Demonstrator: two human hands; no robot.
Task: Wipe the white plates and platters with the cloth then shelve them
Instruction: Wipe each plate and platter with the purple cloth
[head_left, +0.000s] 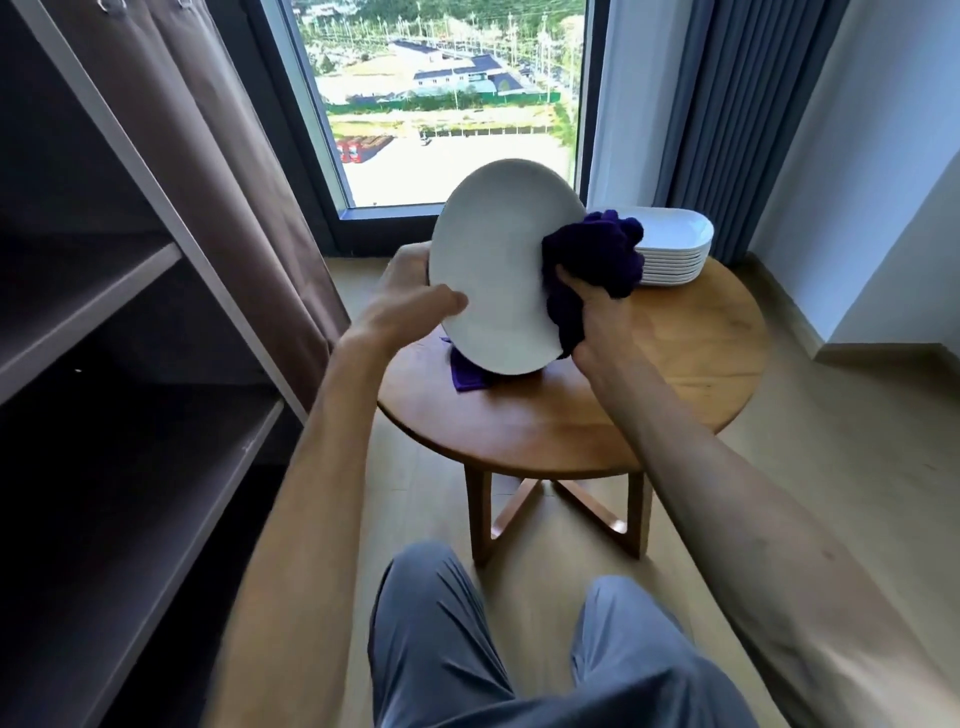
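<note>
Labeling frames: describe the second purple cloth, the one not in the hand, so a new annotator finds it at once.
Start at the round wooden table under the window. On its left part, beneath the white oval platter, lies a flat purple cloth. Unlike the bunched dark purple cloth gripped by the right hand, nobody holds it.

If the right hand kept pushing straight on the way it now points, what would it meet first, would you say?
Probably the white platter: the right hand presses the purple cloth against its right edge, pointing left toward it.
</note>
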